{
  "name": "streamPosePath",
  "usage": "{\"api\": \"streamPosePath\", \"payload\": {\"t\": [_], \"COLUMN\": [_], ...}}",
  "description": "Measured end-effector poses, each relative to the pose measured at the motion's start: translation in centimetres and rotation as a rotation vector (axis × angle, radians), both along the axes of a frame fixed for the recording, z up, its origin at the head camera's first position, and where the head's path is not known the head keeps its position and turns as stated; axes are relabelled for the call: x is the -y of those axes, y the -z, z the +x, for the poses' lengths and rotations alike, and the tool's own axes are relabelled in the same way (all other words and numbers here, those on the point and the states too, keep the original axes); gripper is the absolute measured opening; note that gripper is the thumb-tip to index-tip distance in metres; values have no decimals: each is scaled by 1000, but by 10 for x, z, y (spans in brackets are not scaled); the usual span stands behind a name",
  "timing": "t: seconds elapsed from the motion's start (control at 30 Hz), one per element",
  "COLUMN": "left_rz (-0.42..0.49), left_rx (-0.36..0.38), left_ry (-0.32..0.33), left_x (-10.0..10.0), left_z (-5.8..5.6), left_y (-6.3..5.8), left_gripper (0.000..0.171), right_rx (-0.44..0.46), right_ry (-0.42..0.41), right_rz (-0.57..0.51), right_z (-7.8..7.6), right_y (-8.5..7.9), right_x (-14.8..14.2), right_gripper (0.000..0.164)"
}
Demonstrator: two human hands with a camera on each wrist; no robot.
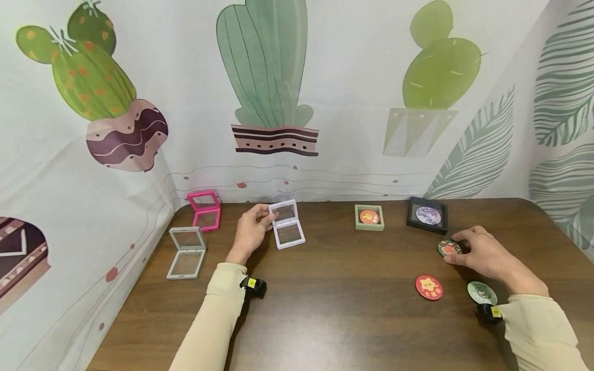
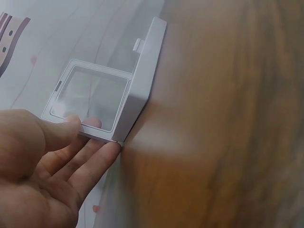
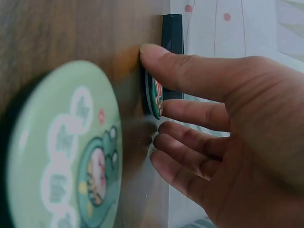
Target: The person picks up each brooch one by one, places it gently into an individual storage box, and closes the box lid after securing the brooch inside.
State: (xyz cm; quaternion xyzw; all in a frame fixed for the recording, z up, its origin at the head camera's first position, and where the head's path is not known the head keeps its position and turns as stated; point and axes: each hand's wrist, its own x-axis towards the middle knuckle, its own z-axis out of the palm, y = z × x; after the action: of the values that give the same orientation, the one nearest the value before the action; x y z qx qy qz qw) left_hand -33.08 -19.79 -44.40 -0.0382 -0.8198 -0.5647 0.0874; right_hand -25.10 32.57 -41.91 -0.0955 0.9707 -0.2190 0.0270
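Wood-grain table (image 1: 325, 309), left hand (image 1: 250, 229) pinching hinged white frame (image 1: 284, 223) (clear-windowed), right hand (image 1: 484, 253) gripping round glossy badge (image 1: 448, 248)

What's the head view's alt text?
A person's left grip holds an open white case; the right grip pinches a round badge. On the brown table: open pink case, open gray case, green case, black case, red badge, mint badge.

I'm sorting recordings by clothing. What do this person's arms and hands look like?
The left sleeve and right sleeve are plain cream. At each cuff sits a small black camera with a yellow label. The left hand and right hand show no gloves or rings.
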Motion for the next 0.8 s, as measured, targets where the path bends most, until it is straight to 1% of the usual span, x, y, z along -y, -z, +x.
{"api": "streamPosePath", "payload": {"t": [0.17,0.43,0.63,0.8], "left_rz": [-4,3,-14,1], "left_rx": [15,13,15,12], "left_ry": [0,14,12,19], "left_x": [-3,-6,-9,-12], "left_z": [4,14,18,20], "left_y": [0,-1,-1,0], "left_gripper": [13,13,12,11], "right_rx": [-16,-32,-45,-50], "right_ry": [3,10,27,46], "right_rz": [-4,14,34,51], "right_z": [0,-2,-3,-2], "right_y": [1,2,4,4], "right_x": [-1,2,3,4], "right_gripper": [54,49,49,52]}}
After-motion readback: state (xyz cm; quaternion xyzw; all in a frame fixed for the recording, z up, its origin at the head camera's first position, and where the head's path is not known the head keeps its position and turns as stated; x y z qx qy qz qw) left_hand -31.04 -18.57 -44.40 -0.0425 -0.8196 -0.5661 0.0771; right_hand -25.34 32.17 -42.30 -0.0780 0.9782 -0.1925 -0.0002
